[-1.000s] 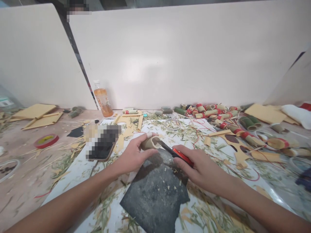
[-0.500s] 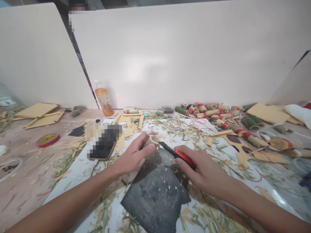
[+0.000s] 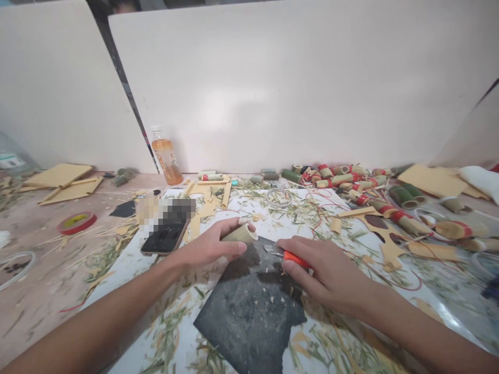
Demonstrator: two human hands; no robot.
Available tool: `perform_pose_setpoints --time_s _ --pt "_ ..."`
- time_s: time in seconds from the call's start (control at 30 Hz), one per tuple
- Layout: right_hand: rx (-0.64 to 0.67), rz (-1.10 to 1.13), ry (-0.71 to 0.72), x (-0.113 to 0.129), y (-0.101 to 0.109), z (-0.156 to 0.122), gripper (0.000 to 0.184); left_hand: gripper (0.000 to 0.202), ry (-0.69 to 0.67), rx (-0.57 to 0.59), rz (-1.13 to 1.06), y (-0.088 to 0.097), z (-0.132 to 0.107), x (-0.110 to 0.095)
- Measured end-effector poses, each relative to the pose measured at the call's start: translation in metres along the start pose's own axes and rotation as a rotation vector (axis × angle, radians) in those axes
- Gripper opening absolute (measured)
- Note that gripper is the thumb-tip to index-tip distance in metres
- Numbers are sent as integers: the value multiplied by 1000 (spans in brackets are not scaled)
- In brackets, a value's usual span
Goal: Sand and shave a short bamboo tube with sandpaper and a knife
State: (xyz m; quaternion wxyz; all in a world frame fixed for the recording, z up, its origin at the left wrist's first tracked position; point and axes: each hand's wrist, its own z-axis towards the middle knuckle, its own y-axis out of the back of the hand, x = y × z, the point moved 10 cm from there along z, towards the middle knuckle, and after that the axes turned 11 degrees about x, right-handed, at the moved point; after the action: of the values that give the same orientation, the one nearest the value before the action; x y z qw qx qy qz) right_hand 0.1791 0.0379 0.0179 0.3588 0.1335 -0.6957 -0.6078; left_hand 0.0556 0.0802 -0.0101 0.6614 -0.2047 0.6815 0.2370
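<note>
My left hand (image 3: pixel 210 243) is closed round a short pale bamboo tube (image 3: pixel 242 234), held low over the far edge of a dark grey mat (image 3: pixel 249 306). My right hand (image 3: pixel 323 270) grips a red and black utility knife (image 3: pixel 290 255), blade pointing left toward the tube's open end. The blade tip lies a little to the right of the tube, close to the mat. Bamboo shavings lie scattered on the mat and on the white sheet (image 3: pixel 125 270) under it.
A phone (image 3: pixel 163 236) lies left of my left hand. An orange drink bottle (image 3: pixel 166 162) stands at the back wall. Taped bamboo pieces (image 3: pixel 343 179) are heaped at the back right, cut cardboard shapes (image 3: pixel 384 244) to the right, a red tape roll (image 3: pixel 77 222) at left.
Both hands have dropped toward the mat. The tube has tipped from raised to nearly flat, and the knife has drawn back slightly from its opening.
</note>
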Motion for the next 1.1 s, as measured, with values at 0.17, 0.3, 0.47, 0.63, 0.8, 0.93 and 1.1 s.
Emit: perform_pose_setpoints --time_s 0.17,0.3,0.47,0.63,0.8,0.93,1.1 --pt "6 -64 -2 2 -1 0 32 41 2 35 -33 -4 0 -2" --pt "-6 -109 20 5 0 0 32 41 28 96 30 -6 0 0" --pt "-8 -97 52 8 -4 0 30 42 94 189 119 -12 -2 6" --pt "7 -97 81 12 -8 0 30 35 91 172 323 -12 -3 -1" --pt "59 11 72 9 -10 2 31 39 58 97 225 -6 -2 -1" --pt "42 84 84 5 -9 2 31 35 27 115 149 -9 -1 -2" --pt "43 18 24 -1 -11 0 32 36 17 171 82 -19 1 -5"
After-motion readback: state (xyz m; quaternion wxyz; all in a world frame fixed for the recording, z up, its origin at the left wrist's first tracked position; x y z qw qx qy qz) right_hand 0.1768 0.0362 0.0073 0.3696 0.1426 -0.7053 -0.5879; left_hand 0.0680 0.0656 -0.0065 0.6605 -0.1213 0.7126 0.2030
